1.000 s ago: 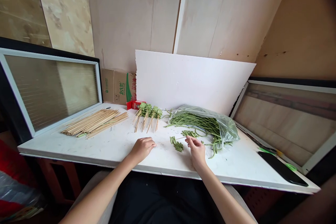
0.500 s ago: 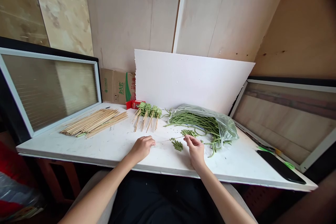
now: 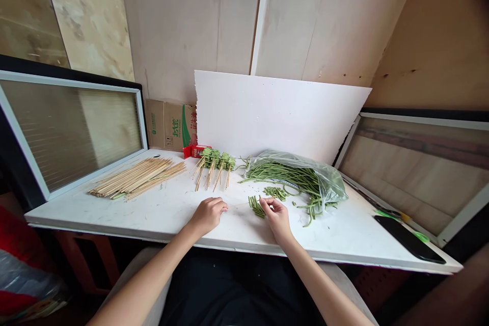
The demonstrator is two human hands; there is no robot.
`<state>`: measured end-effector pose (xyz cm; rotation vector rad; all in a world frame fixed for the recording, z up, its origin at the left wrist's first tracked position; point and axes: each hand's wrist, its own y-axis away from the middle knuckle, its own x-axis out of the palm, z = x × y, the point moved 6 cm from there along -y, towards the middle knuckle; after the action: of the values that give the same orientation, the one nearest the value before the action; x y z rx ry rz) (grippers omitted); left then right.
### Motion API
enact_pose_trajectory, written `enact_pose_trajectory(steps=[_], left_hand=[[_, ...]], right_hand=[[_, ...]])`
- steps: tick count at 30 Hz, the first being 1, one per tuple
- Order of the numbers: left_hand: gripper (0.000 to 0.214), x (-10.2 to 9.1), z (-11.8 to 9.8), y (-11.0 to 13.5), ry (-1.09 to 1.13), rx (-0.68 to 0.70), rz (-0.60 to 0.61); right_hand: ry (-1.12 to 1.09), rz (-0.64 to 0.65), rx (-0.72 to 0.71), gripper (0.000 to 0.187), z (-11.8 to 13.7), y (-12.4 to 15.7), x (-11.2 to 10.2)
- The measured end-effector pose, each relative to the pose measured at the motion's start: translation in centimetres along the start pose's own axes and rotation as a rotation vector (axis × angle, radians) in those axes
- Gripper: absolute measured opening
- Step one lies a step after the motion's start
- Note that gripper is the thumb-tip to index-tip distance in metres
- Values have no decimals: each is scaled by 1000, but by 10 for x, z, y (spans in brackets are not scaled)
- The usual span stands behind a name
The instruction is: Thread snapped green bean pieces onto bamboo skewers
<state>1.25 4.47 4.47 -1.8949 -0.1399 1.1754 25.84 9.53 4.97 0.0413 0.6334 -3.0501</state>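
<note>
My left hand (image 3: 208, 215) is closed around the end of a thin wooden skewer (image 3: 240, 206), which points right and shows only faintly. My right hand (image 3: 275, 218) pinches with thumb and forefinger at short cut pieces of long bean (image 3: 255, 206), just past the skewer. Its fingertips partly cover these pieces, so I cannot tell which are on the skewer and which lie on the table. Behind the right hand is another small pile of cut bean pieces (image 3: 275, 193). Whole long beans (image 3: 284, 173) spill from a clear plastic bag (image 3: 330, 183).
Bare skewers (image 3: 133, 175) lie in a heap at left. Finished bean skewers (image 3: 217, 160) are stacked at the back, near a red box (image 3: 196, 151) and a cardboard box (image 3: 170, 125). A white board (image 3: 278, 112) leans behind. A black phone (image 3: 408, 238) and scissors (image 3: 387, 212) lie right.
My right hand has moved left and slightly down, from near the skewer's far end to the cut bean pieces. My left hand has stayed nearly in place.
</note>
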Motion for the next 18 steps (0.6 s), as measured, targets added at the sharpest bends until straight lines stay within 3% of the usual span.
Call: enact_pose_trajectory(steps=[5,10,14,18], left_hand=[[26,0,-3,0,-6,18,3],[24,-5,1,-2,38,-54,-16],[23,-6,7,-1,28,-109,-32],[22,-4,11,0,21,-131,-23]], right_hand=[[-21,66,32,45,-3,3,7],[23,80,37,46,0,1,6],[176,82,-2,46,4,-14,-16],[469,142,-82,26,7,-28,-38]])
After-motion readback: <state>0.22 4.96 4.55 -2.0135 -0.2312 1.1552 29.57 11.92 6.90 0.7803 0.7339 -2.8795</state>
